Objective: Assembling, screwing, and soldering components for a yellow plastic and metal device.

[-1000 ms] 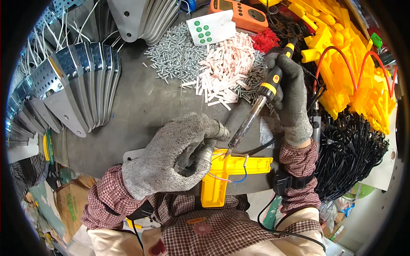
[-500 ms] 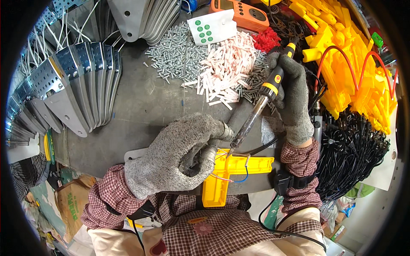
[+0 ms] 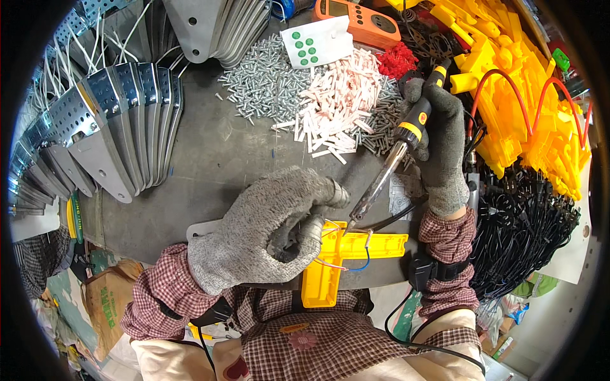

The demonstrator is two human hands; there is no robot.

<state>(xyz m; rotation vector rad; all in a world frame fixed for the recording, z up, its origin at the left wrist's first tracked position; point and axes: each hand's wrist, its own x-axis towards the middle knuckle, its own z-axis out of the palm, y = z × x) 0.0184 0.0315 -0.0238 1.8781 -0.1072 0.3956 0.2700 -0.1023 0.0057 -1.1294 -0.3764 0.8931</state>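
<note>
My right hand [image 3: 443, 136], in a grey glove, grips a soldering iron [image 3: 414, 122] by its black and yellow handle. The iron's metal barrel slants down to the left, its tip just over the junction of a yellow T-shaped plastic housing [image 3: 323, 282]. Thin wires, among them a blue wire [image 3: 359, 269], run across the open housing at the table's near edge. Curled closed beside the housing's left side is my gloved left hand [image 3: 260, 228], fingertips close to the wires. Whatever sits between those fingertips is too small or hidden to name.
Silver screws [image 3: 260, 79], white plastic strips [image 3: 337, 101] and dark screws [image 3: 383, 124] lie in heaps beyond my hands. Grey metal plates [image 3: 105, 162] stand stacked at left. Yellow plastic parts [image 3: 508, 95] and black cables [image 3: 521, 235] crowd the right; an orange meter [image 3: 365, 25] sits at the back.
The soldering iron's tip has shifted slightly right and up, away from the wires by my left fingertips. My left hand and the housing are nearly unmoved.
</note>
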